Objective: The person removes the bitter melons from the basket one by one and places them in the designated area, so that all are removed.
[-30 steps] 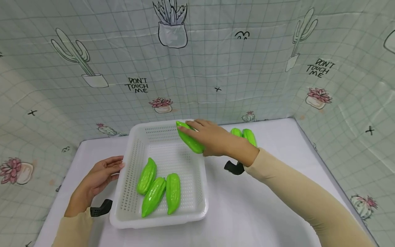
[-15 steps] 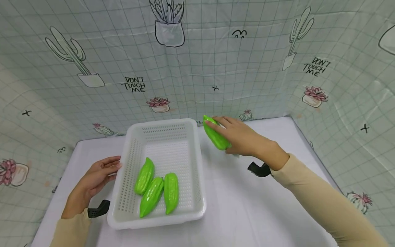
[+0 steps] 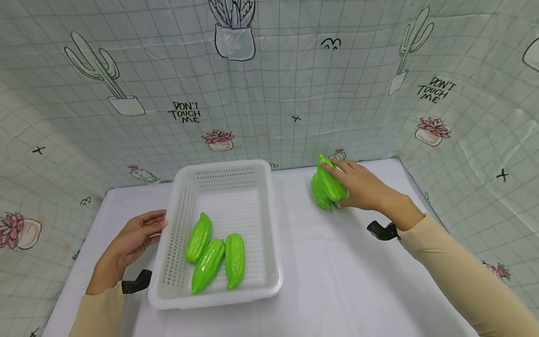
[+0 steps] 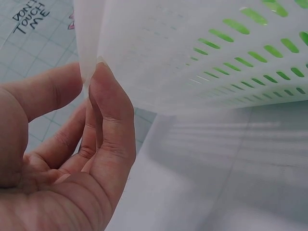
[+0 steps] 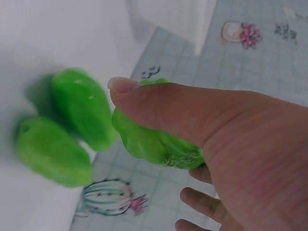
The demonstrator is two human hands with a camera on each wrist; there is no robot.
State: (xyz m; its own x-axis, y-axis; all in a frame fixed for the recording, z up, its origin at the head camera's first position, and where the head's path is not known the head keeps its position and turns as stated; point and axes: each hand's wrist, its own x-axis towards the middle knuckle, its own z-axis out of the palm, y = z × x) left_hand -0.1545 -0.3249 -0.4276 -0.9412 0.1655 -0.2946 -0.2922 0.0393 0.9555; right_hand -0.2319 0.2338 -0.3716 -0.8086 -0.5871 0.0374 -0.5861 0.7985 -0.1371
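Note:
My right hand (image 3: 362, 187) grips a green ridged bitter melon (image 3: 330, 183), held up over the right part of the table. In the right wrist view, the thumb lies across this held melon (image 5: 154, 144). Two more melons lie on the table just beyond it, a darker one (image 5: 84, 108) and a lighter one (image 5: 53, 151); the head view shows them mostly covered. With thumb and finger, my left hand (image 3: 134, 238) pinches the left rim of a white perforated plastic basket (image 3: 275, 243). Three bitter melons (image 3: 209, 266) lie inside the basket, towards its near end.
A white cloth covers the table (image 3: 332, 281). Behind and at both sides hangs a grid-patterned curtain (image 3: 269, 84) with cactus drawings, close to the table's back edge. Dark camera mounts (image 3: 382, 230) sit on both wrists.
My right hand has carried the bitter melon rightwards, from over the basket's far right corner to above the two melons on the table. The left hand has stayed at the basket rim.

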